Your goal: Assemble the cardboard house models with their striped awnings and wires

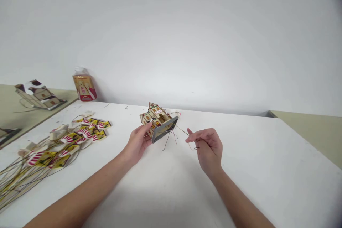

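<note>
My left hand is closed around the lower left side of a small model house, its thumb on the front wall. Tilted toward me, the house shows the edge of its grey base, with several thin wires hanging below it. To the right, my right hand pinches the end of a thin wire that runs taut from the base. A short dark wire end and a reddish one show beside its fingers. The exact grip point is hidden behind the fingers.
On the left of the white table lies a bundle of wired yellow, red-and-white pieces. A drink bottle stands by the wall. Another model house sits on the beige surface at far left, with part of a dark base nearer.
</note>
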Demonstrator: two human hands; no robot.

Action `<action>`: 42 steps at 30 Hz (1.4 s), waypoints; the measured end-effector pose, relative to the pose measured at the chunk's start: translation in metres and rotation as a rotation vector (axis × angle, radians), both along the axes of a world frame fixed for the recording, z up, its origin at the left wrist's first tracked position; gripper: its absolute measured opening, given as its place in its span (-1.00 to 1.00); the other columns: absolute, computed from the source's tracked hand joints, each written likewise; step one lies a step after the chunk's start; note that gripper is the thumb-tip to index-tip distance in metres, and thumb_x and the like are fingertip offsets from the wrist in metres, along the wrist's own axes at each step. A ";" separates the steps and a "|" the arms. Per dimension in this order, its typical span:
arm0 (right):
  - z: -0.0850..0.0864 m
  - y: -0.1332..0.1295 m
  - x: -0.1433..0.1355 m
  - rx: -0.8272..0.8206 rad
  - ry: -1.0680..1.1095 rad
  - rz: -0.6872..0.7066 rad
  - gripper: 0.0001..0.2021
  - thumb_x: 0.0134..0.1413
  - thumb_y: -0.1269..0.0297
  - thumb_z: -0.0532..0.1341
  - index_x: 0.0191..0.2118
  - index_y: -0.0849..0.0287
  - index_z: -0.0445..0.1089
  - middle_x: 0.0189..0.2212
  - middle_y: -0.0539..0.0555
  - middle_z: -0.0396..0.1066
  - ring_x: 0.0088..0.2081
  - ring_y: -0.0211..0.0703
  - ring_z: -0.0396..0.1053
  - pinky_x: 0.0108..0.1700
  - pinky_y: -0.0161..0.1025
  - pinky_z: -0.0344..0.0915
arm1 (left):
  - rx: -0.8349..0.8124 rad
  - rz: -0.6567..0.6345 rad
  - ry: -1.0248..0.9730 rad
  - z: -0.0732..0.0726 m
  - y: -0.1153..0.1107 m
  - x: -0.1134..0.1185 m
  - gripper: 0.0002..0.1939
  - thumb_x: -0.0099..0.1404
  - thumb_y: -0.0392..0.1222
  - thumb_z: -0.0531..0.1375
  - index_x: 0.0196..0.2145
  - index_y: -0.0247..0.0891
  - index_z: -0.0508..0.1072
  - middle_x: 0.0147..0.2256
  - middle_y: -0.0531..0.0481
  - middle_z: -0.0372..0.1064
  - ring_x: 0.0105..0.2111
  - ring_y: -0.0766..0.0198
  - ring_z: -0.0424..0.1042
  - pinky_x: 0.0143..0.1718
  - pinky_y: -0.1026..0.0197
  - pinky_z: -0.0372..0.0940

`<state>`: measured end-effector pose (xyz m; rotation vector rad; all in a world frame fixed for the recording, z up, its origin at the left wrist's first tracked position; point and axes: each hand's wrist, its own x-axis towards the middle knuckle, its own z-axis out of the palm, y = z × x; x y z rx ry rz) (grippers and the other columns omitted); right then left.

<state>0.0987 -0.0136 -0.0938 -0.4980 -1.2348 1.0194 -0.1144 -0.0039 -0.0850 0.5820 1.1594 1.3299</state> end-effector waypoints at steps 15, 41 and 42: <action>0.006 0.004 0.006 -0.458 0.002 0.106 -0.83 -0.29 0.51 -0.01 -0.50 0.17 0.24 -0.52 -0.05 0.32 -0.63 -0.40 0.11 -0.55 -0.35 -0.03 | -0.057 0.181 -0.239 0.001 0.011 -0.009 -0.76 0.22 -0.17 0.18 -0.18 -0.33 0.41 -0.31 -0.14 0.48 -0.36 0.19 0.51 -0.31 0.15 0.48; 0.003 0.004 0.004 -0.354 -0.495 -0.214 -0.61 0.03 0.02 0.19 -0.07 0.12 0.36 -0.19 0.09 0.36 -0.63 -0.45 -0.02 -0.62 -0.36 0.00 | 0.269 -0.252 0.073 0.000 -0.015 0.006 -0.45 -0.02 -0.15 0.38 -0.04 -0.22 0.42 -0.13 -0.13 0.46 -0.21 0.07 0.49 -0.18 0.12 0.41; 0.002 0.005 0.005 -0.374 -0.474 -0.185 -0.60 0.05 0.01 0.17 -0.05 0.12 0.37 -0.18 0.10 0.37 -0.63 -0.44 0.00 -0.63 -0.36 0.01 | 0.269 -0.275 0.072 0.000 -0.016 0.006 -0.45 -0.03 -0.15 0.39 -0.05 -0.22 0.43 -0.12 -0.14 0.46 -0.21 0.07 0.49 -0.18 0.13 0.40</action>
